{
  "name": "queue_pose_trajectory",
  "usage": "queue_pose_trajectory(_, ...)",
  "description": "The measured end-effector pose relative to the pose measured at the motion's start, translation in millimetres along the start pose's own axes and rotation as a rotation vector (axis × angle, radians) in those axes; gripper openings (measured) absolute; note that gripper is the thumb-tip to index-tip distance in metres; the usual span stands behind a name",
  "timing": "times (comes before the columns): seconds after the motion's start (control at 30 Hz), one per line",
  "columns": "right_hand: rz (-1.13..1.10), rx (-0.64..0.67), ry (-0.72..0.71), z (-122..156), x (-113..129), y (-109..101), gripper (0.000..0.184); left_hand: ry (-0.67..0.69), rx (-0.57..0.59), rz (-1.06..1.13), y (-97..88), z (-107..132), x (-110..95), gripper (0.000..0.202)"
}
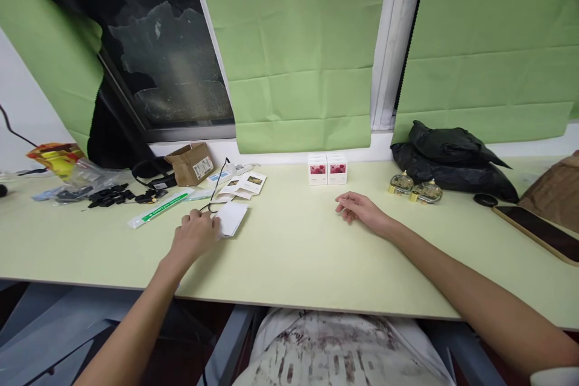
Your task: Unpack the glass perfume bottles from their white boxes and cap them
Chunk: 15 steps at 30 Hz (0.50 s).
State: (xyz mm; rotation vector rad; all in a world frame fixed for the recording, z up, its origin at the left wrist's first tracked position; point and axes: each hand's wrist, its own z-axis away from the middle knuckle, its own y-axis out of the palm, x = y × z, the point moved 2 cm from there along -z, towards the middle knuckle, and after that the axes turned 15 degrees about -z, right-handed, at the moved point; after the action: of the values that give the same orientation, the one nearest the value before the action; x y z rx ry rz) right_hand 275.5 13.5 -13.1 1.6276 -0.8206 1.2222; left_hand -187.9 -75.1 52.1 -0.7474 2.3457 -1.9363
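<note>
White flat carton (233, 219): pinched by your curled left hand (196, 233)
Your right hand (360, 212): half-open, empty
White boxes (335, 172): contents hidden

Between left hand (195, 234) and right hand (360, 211), tabletop (280, 253) offers passage, white boxes (318, 170) blocking behind.

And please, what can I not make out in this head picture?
In the head view:
- Left hand: its back hides some fingers, so the exact grip on the white piece is unclear.
- Boxes: the small print is too tiny to read.
- Black bag: its plastic hides anything inside.
- Phone: the right edge cuts off one corner.
</note>
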Motion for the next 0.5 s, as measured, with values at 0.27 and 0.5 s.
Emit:
queue_pose_trajectory(0.27, 0.012, 0.008, 0.01, -1.4, -2.5, -3.0, 0.04, 0.134, -0.166, -0.058, -8.2, 53.5, -38.4, 0.051)
queue_pose_trajectory(0.5, 0.046, 0.037, 0.018, -0.9, -2.5, -3.7, 0.041, 0.097, -0.072, -0.105, -7.4, 51.4, -36.8, 0.048)
